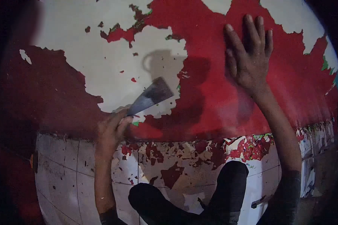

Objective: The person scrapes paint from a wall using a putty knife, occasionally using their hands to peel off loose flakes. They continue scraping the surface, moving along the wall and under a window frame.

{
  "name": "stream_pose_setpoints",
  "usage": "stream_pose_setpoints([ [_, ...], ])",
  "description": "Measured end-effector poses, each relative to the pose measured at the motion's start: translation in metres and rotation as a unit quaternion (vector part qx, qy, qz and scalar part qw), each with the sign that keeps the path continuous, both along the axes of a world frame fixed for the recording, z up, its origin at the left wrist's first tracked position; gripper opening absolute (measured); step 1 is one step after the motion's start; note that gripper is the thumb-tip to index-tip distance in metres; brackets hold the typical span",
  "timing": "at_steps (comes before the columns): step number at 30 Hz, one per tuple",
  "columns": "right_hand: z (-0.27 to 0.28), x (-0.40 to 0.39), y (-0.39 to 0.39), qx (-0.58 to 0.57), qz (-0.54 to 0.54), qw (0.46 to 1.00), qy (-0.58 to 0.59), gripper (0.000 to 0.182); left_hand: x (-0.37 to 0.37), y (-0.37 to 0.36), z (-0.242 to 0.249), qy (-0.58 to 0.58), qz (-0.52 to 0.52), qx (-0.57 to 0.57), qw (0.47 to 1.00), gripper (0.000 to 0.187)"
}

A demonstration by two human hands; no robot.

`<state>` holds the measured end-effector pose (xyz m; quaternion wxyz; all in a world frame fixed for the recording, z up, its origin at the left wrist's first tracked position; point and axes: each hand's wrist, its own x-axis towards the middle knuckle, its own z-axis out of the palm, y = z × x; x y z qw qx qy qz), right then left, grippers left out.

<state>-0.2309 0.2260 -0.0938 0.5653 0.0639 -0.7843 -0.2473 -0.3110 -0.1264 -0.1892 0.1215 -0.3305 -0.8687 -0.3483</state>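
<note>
My left hand (112,126) is closed around the handle of a paint scraper (153,95), its flat metal blade angled up and to the right. The blade overlaps a pale bare patch (112,75) of the wall, close to the ragged edge of the red paint. Fingers spread, my right hand (251,60) lies against the red painted wall (214,101) at the upper right, holding nothing. A small green-edged paint flake (136,123) shows just by the left fingers.
Red and pale paint chips (248,148) litter the tiled floor (60,161) along the wall's foot, with a larger red flake (172,175) between my dark-clothed knees (229,180). A dark thin object (258,201) lies by the right leg. Shadows fall across the wall.
</note>
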Motion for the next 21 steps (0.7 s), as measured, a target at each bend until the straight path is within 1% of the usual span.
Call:
stream_pose_setpoints([
  [3,0.000,0.000,-0.001,0.010,0.007,1.000,0.010,0.043,0.007,0.015,-0.008,0.133,-0.019,-0.093,0.987,0.028],
  [6,0.004,0.000,0.001,0.016,0.008,1.000,0.013,0.042,0.012,-0.012,0.009,0.049,0.051,-0.041,0.997,0.030],
  [9,0.001,0.002,-0.004,0.005,0.015,1.000,0.017,0.041,-0.001,-0.009,-0.002,0.135,0.017,-0.054,0.989,0.032],
  [10,0.001,0.002,-0.005,0.004,0.023,1.000,0.019,0.041,0.000,-0.010,-0.003,0.148,0.006,-0.066,0.987,0.032],
  [12,0.001,-0.001,-0.002,0.012,0.030,0.999,0.014,0.042,0.009,-0.002,0.009,0.172,-0.015,-0.087,0.981,0.033],
  [14,0.001,0.000,0.007,0.030,0.023,0.999,0.000,0.044,0.001,-0.015,0.013,0.101,0.003,-0.061,0.993,0.034],
  [15,0.000,0.002,0.005,0.020,0.020,1.000,0.006,0.042,-0.001,-0.020,0.015,0.064,0.012,-0.050,0.997,0.034],
  [18,0.002,0.000,-0.007,0.007,0.033,0.999,0.026,0.040,-0.002,0.012,0.007,0.186,-0.080,-0.116,0.972,0.035],
  [21,0.003,-0.002,-0.002,0.015,0.049,0.998,0.030,0.039,0.001,-0.003,0.017,0.164,-0.049,-0.097,0.981,0.034],
])
